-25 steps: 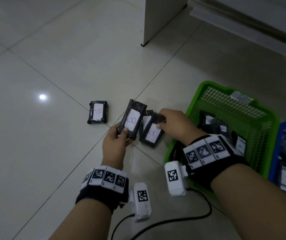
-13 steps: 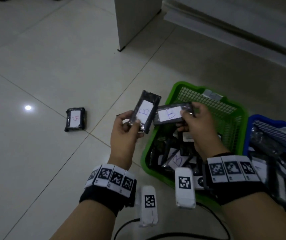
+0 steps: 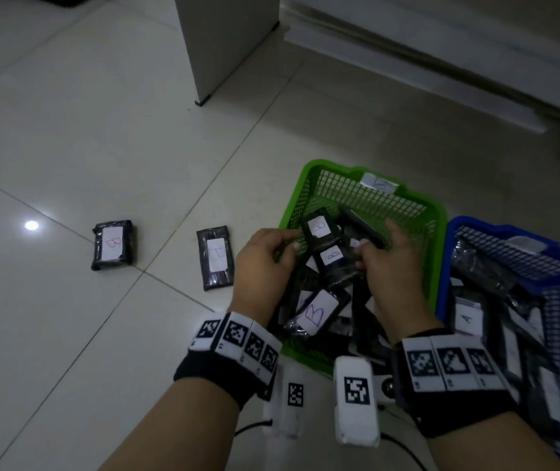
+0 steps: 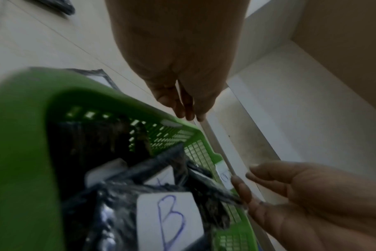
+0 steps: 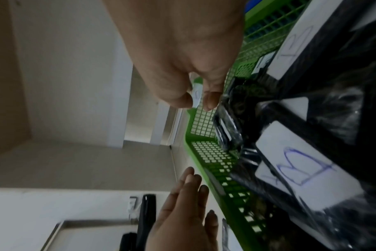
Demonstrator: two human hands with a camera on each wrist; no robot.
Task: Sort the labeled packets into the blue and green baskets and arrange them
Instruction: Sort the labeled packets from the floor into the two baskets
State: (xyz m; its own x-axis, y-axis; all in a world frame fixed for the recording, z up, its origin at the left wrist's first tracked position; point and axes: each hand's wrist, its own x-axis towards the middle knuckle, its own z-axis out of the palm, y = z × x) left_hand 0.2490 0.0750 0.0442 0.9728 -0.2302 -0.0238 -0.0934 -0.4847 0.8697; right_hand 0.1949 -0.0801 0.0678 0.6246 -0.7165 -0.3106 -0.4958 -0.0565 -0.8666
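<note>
The green basket (image 3: 429,212) holds several black packets with white B labels, among them one at its middle (image 3: 332,257) and one at the near side (image 3: 316,311). My left hand (image 3: 283,244) hovers at the basket's left rim with relaxed fingers and holds nothing. My right hand (image 3: 372,248) is over the packets inside, also empty. In the left wrist view my left hand (image 4: 186,108) hangs above the green rim (image 4: 127,100). In the right wrist view my right hand (image 5: 201,100) floats free beside the B packets (image 5: 301,169). The blue basket (image 3: 475,229) holds A-labelled packets (image 3: 467,318).
Two more B-labelled packets lie on the tiled floor left of the green basket, one near (image 3: 216,257) and one farther (image 3: 112,244). A white cabinet corner (image 3: 224,45) stands behind, and a white baseboard (image 3: 441,73) runs along the back right.
Each hand carried a B packet from above the floor to the green basket and let it go. Both hands now hover empty over the basket.
</note>
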